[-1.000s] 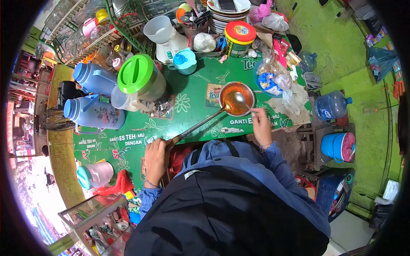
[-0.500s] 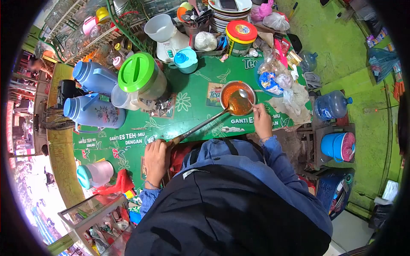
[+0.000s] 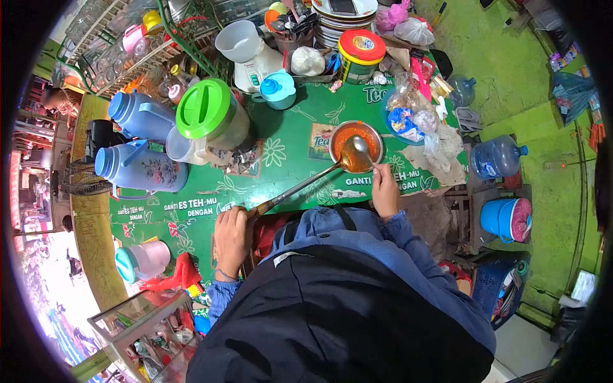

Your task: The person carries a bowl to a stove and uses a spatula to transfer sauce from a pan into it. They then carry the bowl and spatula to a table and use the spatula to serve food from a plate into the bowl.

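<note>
My left hand [image 3: 233, 235] is closed around the handle end of a long-handled wok spatula [image 3: 300, 187]. Its broad head, coated in orange-red sauce, rests over a round metal bowl [image 3: 381, 149] of chunky red sauce [image 3: 348, 131]. In my right hand [image 3: 385, 193] a metal spoon [image 3: 360, 144] is pinched by its thin handle. The spoon's bowl lies against the spatula head, above the sauce. The bowl stands on a green printed table cover [image 3: 287, 137]; the near part of the bowl is hidden by the spatula.
Blue thermos jugs [image 3: 143, 167] and a green-lidded pitcher [image 3: 211, 118] stand on the left. At the back are a blender [image 3: 246, 57], a blue lidded cup [image 3: 278, 92], a red-lidded tub [image 3: 359, 56] and stacked plates [image 3: 329, 29]. Plastic bags [image 3: 405, 121] lie right of the bowl.
My right hand has moved left and slightly toward me, drawing the spoon down along the spatula head. My left hand and the bowl stay nearly in place.
</note>
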Motion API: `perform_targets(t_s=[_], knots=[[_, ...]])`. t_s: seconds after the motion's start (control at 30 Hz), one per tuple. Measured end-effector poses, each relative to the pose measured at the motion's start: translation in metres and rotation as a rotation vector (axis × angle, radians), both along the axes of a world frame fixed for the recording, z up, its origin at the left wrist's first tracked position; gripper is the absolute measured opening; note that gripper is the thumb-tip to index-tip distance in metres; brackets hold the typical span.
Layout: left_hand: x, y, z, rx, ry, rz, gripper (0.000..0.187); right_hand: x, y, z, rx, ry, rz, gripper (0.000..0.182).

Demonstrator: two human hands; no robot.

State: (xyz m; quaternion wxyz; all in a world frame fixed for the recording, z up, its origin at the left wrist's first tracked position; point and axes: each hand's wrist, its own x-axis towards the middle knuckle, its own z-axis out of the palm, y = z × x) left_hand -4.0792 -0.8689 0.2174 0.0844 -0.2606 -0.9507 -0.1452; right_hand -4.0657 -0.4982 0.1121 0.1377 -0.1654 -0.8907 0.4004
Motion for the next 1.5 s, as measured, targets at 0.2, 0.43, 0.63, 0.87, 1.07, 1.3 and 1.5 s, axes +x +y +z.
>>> perform_targets(t_s=[0.2, 0.43, 0.63, 0.87, 1.07, 1.3, 1.5], knots=[[0.001, -0.004, -0.001, -0.025, 0.007, 0.008, 0.023, 0.006, 0.028, -0.03, 0.196, -0.105, -0.167, 0.015], [0.004, -0.002, -0.005, -0.021, 0.02, 0.03, 0.022, 0.012, 0.023, -0.025, 0.257, -0.175, -0.101, 0.018], [0.004, 0.006, -0.005, -0.004, 0.037, 0.048, 0.021, 0.006, -0.004, 0.012, -0.104, 0.045, 0.008, 0.018], [0.004, 0.004, 0.002, -0.009, 0.024, 0.046, 0.022, 0.005, 0.012, -0.029, -0.012, -0.013, -0.114, 0.017], [0.005, 0.004, 0.003, 0.032, 0.001, 0.048, 0.021, 0.013, 0.017, -0.018, -0.065, 0.042, -0.135, 0.017], [0.003, 0.012, 0.006, 0.049, 0.012, 0.055, 0.021, 0.016, -0.008, 0.007, -0.067, 0.031, 0.064, 0.016], [0.0, 0.006, 0.002, 0.032, 0.006, 0.049, 0.019, 0.018, 0.02, -0.042, 0.062, -0.007, -0.122, 0.016]])
